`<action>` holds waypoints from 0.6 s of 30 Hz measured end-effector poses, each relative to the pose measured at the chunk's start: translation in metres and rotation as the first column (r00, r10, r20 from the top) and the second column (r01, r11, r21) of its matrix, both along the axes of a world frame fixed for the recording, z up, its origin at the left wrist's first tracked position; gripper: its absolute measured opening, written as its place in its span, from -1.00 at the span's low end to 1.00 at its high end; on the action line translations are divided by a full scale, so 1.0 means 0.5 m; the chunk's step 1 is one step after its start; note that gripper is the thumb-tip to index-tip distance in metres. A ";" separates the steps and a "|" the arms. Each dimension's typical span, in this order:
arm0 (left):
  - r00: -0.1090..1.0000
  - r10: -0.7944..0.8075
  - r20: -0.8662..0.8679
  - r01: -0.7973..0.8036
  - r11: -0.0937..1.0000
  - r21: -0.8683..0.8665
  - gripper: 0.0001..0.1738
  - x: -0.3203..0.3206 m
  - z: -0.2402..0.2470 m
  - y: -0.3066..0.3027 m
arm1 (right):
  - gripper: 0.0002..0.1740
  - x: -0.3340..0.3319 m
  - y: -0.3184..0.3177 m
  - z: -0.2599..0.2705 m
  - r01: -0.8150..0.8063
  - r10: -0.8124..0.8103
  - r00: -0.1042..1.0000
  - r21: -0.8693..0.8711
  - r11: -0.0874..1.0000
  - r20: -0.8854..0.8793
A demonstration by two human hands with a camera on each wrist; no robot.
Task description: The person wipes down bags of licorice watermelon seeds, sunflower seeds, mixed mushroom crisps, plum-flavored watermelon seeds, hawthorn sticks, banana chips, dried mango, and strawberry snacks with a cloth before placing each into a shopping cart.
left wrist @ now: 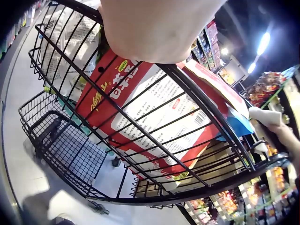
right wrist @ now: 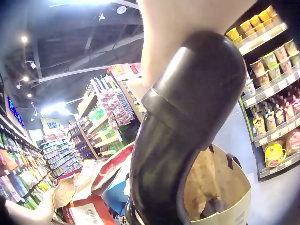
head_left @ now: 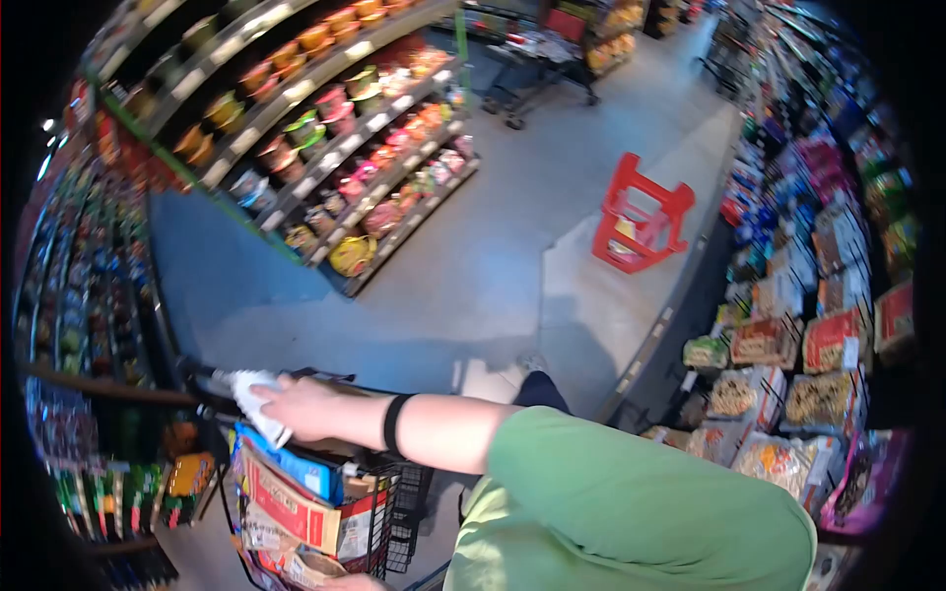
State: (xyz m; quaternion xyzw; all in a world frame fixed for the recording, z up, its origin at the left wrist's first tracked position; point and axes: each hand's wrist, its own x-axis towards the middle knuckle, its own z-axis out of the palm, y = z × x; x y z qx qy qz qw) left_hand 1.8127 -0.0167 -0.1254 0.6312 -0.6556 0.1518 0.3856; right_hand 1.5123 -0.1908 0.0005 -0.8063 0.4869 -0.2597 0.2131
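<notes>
In the head view my right hand point(head_left: 296, 406) grips a crumpled white paper-like piece point(head_left: 258, 399) right by the black cart handle point(head_left: 212, 379). The left wrist view shows this white piece point(left wrist: 265, 116) in the right hand point(left wrist: 286, 136) across the cart. My left hand point(head_left: 355, 583) is at the bottom edge of the head view, beside a brown packet point(head_left: 313, 568) in the cart. From the right wrist, that left hand point(right wrist: 40, 212) holds the packet point(right wrist: 64, 193) by its side. Its fingers are hidden in its own wrist view.
Red-and-white boxes point(left wrist: 154, 108) and a blue pack point(head_left: 301, 468) fill the wire cart point(left wrist: 140, 199). Beyond the handle stands a brown paper bag point(right wrist: 225, 187). A red basket point(head_left: 641, 212) sits on the floor. Stocked shelves point(head_left: 384, 118) and bagged goods point(head_left: 759, 394) flank the aisle.
</notes>
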 end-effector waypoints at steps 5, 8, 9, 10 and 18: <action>0.497 0.728 0.472 -0.861 0.346 0.373 -0.35 0.127 -0.071 0.061 | -0.41 0.019 -0.009 0.009 0.016 -0.016 1.000 -0.017 1.000 -0.020; 0.520 0.790 0.325 -0.836 0.393 0.382 -0.45 0.116 -0.063 0.053 | -0.35 0.034 -0.020 0.005 -0.001 0.000 0.999 -0.037 0.999 -0.047; 0.507 0.803 0.314 -0.850 0.404 0.339 -0.44 0.129 -0.081 0.055 | -0.36 0.036 -0.019 0.014 -0.002 0.001 0.998 -0.027 1.000 -0.055; 0.506 0.808 0.301 -0.844 0.392 0.365 -0.44 0.122 -0.073 0.056 | -0.39 0.040 -0.022 0.012 -0.003 0.001 0.999 -0.041 0.999 -0.050; 0.482 0.869 0.112 -0.816 0.399 0.418 -0.39 0.108 -0.066 0.044 | -0.30 0.070 -0.043 0.010 -0.062 0.051 0.989 -0.073 0.995 -0.141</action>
